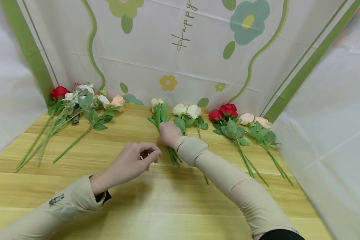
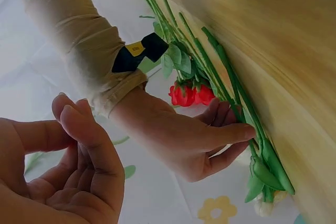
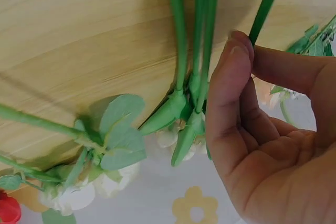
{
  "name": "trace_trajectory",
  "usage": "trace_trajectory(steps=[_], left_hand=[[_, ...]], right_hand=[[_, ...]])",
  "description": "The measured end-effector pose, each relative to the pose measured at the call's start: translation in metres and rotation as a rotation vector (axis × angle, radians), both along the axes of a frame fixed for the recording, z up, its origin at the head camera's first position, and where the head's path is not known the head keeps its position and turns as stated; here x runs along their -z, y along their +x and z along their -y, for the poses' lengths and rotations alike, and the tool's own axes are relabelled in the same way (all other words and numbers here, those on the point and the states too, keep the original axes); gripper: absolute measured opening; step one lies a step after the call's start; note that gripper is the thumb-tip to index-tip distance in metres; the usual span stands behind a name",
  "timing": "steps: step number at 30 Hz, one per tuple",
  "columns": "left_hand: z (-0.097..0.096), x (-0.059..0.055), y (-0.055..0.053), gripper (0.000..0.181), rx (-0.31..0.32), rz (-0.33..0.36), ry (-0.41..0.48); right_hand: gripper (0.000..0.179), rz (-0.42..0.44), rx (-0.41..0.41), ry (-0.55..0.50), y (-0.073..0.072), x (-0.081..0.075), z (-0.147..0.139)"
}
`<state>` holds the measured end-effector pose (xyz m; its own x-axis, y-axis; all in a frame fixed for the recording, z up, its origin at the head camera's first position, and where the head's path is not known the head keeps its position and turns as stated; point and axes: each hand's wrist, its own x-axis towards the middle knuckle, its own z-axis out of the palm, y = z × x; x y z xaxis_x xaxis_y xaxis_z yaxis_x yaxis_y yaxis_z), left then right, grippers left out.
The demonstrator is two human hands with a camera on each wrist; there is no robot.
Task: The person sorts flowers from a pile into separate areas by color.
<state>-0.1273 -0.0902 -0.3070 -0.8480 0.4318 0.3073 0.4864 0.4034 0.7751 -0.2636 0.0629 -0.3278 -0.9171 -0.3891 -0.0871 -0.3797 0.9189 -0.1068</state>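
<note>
My right hand [image 1: 169,134] reaches to a bunch of white tulips [image 1: 157,102] with long green leaves in the middle of the table. In the right wrist view, its thumb and forefinger pinch one green tulip stem [image 3: 265,10]; that stem's bloom is hidden behind the hand. Several other tulip stems [image 3: 180,40] lie on the wood beside it. My left hand [image 1: 132,162] hovers to the left of the bunch, its fingers loosely curled around nothing. Two white roses [image 1: 186,110] lie just right of the tulips.
On the wooden table [image 1: 156,206], red roses [image 1: 225,111] and pale peach roses [image 1: 255,120] lie at the right. A mixed group with a red rose [image 1: 59,92], white flowers [image 1: 85,89] and a peach rose [image 1: 118,102] lies at the left. Behind hangs a printed cloth [image 1: 156,50].
</note>
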Motion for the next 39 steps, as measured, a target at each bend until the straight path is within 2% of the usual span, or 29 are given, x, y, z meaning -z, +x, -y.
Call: trace_trajectory(steps=[7,12,16,20,24,28,31,34,37,39], left_hand=[[-0.002,-0.002,-0.002,0.014,0.029,0.006,-0.015],[-0.003,-0.002,-0.004,0.014,0.049,0.013,-0.027],[-0.003,-0.003,-0.005,0.015,0.068,0.017,-0.039],[-0.002,-0.003,-0.006,0.016,0.089,0.035,-0.059],[0.005,-0.004,-0.011,0.014,0.084,0.061,-0.090],[0.021,-0.003,-0.023,0.016,0.035,0.061,-0.125],[0.040,0.005,-0.035,0.015,-0.019,0.023,-0.205],[0.063,0.016,-0.048,0.013,-0.078,-0.080,-0.350],[0.094,0.021,-0.066,0.014,-0.184,-0.165,-0.535],[0.118,0.021,-0.078,0.015,-0.260,-0.158,-0.648]], right_hand=[[0.004,-0.010,0.025,0.005,0.001,0.005,0.002],[0.005,-0.050,0.007,0.035,0.003,0.008,0.000],[0.005,-0.046,0.003,0.035,0.007,0.008,-0.004],[0.027,-0.021,0.012,-0.024,0.019,0.001,-0.013],[0.044,0.017,0.018,-0.174,0.038,-0.008,-0.032],[0.032,0.036,0.012,-0.309,0.061,-0.013,-0.056],[0.020,0.042,0.014,-0.366,0.076,-0.011,-0.075],[0.018,0.057,0.037,-0.412,0.087,-0.005,-0.095],[0.019,0.064,0.073,-0.453,0.096,-0.001,-0.112],[0.019,0.057,0.090,-0.471,0.099,0.000,-0.121]])
